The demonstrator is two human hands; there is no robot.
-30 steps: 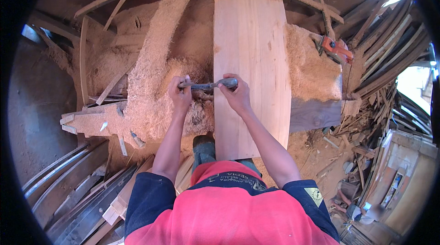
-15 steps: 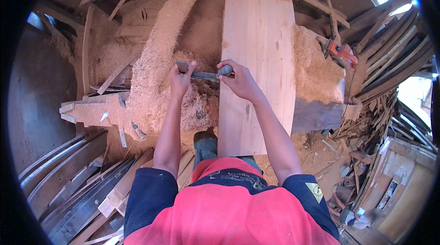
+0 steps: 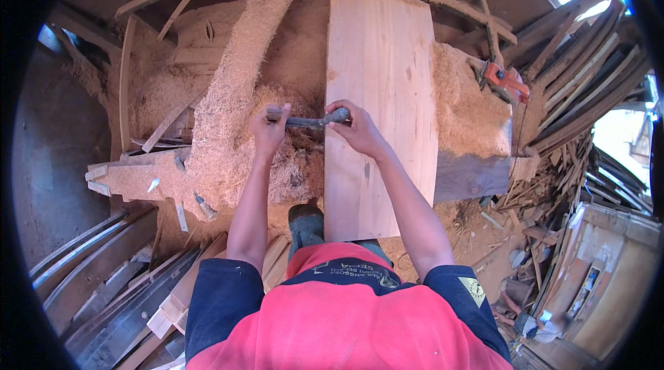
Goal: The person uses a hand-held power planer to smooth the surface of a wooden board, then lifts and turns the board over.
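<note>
A dark, narrow bar-like tool (image 3: 302, 122) spans between my two hands, lying roughly level; its exact kind I cannot make out. Its left end has a short flat piece, where my left hand (image 3: 271, 128) is closed on it, thumb on top. The right end is a rounded grey knob, gripped by the fingers of my right hand (image 3: 356, 131). Below the right hand lies a long, wide pale plank (image 3: 382, 79), running away from me with its near end by my legs. My left hand is over the shavings just left of the plank's edge.
Wood shavings (image 3: 221, 107) cover the bench and a beam on the left. An orange power tool (image 3: 507, 81) sits right of the plank. Curved boards (image 3: 581, 93) lean at far right. Stacked timber (image 3: 117, 287) lies at lower left, and wood scraps (image 3: 553, 176) at right.
The tool has turned slightly in my hands and now looks thinner, its left piece seen more edge-on. Both hands keep their hold. The whole view has shifted a little.
</note>
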